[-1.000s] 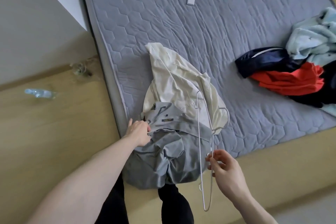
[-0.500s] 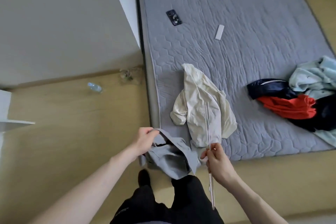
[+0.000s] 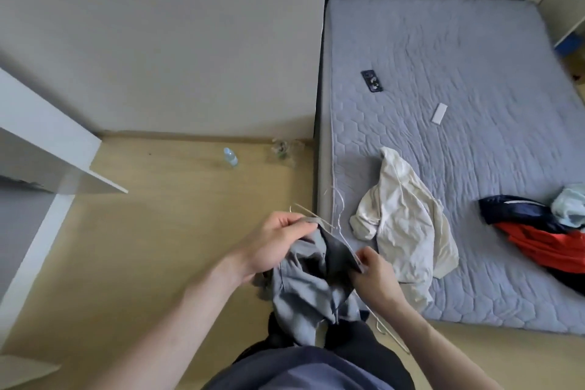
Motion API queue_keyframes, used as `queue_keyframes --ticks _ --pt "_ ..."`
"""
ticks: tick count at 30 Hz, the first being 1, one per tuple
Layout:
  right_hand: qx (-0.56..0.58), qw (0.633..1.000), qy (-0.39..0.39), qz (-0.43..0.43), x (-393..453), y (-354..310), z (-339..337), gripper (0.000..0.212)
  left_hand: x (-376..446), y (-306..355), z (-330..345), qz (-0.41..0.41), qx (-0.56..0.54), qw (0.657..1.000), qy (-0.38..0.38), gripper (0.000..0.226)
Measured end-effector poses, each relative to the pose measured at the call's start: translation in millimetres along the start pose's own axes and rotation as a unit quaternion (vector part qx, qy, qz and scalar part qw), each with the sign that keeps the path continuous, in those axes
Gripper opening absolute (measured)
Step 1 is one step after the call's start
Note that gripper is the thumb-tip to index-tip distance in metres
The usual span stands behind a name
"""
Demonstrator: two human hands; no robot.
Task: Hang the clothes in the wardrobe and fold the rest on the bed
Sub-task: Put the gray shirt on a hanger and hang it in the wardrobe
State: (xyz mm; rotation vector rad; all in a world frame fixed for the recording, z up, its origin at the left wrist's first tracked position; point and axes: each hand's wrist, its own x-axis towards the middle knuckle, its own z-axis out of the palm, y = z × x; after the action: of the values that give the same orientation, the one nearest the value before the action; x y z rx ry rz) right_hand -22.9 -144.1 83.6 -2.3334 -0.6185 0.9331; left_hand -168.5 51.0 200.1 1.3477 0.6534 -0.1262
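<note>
A soft grey collared shirt [image 3: 311,291] is held in the air beside the near left corner of the grey quilted mattress [image 3: 474,79], above the wooden floor and in front of the person's legs. The left hand [image 3: 278,247] is curled round the collar edge, which is pinched between thumb and fingers; the right hand [image 3: 375,279] grips the opposite side of the neck opening, so that the opening is spread between them. A thin white wire hanger [image 3: 337,222] appears to be threaded at the collar, its hook rising past the left fingers, though motion blur leaves its exact path uncertain. The shirt is judged light, limp and prone to slipping from smooth wire, so hold is best taken at the stiffer collar and shoulder seams. Its long axis runs downward from the collar, which points up and away from the person, with the body hanging crumpled below. On the mattress a cream crumpled shirt [image 3: 405,225] lies just beside the hands, and a pile of red, navy and pale blue clothes [image 3: 544,231] lies well apart at the right edge.
</note>
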Motion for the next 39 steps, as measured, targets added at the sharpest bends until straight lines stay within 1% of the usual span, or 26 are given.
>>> queue_keyframes --ticks 2,4,5,7,8,9,11,13,15,17,20,22,24,26,29,30,31,32,34,35,37,38,39 --pt "0.024 0.999 0.022 -0.024 6 -23 -7 0.012 -18 18 -29 0.04 0.083 0.995 0.044 0.051" --pt "0.072 0.995 0.048 -0.055 13 -51 -23 0.01 -35 30 -61 0.071 0.189 0.973 0.116 0.056" --pt "0.088 0.991 0.068 -0.074 16 -66 -34 0.013 -43 33 -78 0.07 0.252 0.954 0.15 0.057" --pt "0.136 0.979 0.096 -0.116 21 -100 -57 0.024 -58 34 -107 0.048 0.396 0.892 0.214 0.053" --pt "0.173 0.97 0.097 -0.138 22 -118 -68 0.027 -64 32 -121 0.039 0.435 0.868 0.236 0.048" --pt "0.201 0.962 0.096 -0.159 22 -135 -78 0.027 -69 30 -133 0.035 0.441 0.862 0.247 0.04" --pt "0.222 0.949 0.101 -0.198 19 -167 -95 0.026 -79 27 -155 0.033 0.423 0.868 0.258 0.022" --pt "0.224 0.942 0.098 -0.229 13 -194 -106 0.023 -89 24 -172 0.038 0.427 0.863 0.268 0.023" --pt "0.213 0.939 0.104 -0.249 9 -211 -115 0.022 -98 23 -188 0.043 0.385 0.882 0.27 0.022" --pt "0.182 0.941 0.126 -0.256 8 -222 -122 0.019 -106 25 -198 0.073 0.314 0.907 0.27 0.016" --pt "0.127 0.948 0.153 -0.247 10 -228 -130 0.02 -119 41 -200 0.138 0.192 0.938 0.255 0.017" --pt "0.076 0.957 0.157 -0.232 12 -231 -132 0.018 -127 57 -194 0.161 0.138 0.946 0.246 0.015" --pt "0.023 0.961 0.172 -0.217 11 -235 -130 0.017 -134 74 -188 0.172 0.091 0.953 0.233 0.016" --pt "-0.01 0.956 0.196 -0.218 7 -239 -128 0.018 -139 90 -183 0.168 0.048 0.964 0.198 0.018" --pt "-0.01 0.95 0.222 -0.219 -8 -244 -117 0.023 -143 109 -168 0.165 0.005 0.974 0.154 0.032" --pt "0.011 0.952 0.214 -0.218 -13 -244 -109 0.027 -143 113 -162 0.163 -0.01 0.976 0.144 0.038" --pt "0.046 0.958 0.185 -0.216 -18 -244 -99 0.031 -141 116 -155 0.157 -0.021 0.977 0.14 0.042" --pt "0.086 0.965 0.134 -0.208 -25 -245 -88 0.034 -139 117 -146 0.15 -0.024 0.977 0.146 0.043" --pt "0.166 0.973 -0.003 -0.161 -41 -247 -64 0.034 -134 116 -124 0.153 0.008 0.972 0.177 0.041" --pt "0.205 0.968 -0.073 -0.125 -48 -249 -53 0.037 -131 114 -112 0.17 0.026 0.969 0.175 0.041" --pt "0.246 0.949 -0.186 -0.067 -58 -250 -35 0.045 -127 106 -87 0.207 0.049 0.968 0.133 0.042" --pt "0.252 0.941 -0.218 -0.053 -61 -251 -29 0.049 -127 101 -77 0.214 0.073 0.967 0.115 0.042" --pt "0.258 0.938 -0.228 -0.047 -63 -251 -26 0.054 -128 97 -69 0.215 0.111 0.965 0.104 0.042"
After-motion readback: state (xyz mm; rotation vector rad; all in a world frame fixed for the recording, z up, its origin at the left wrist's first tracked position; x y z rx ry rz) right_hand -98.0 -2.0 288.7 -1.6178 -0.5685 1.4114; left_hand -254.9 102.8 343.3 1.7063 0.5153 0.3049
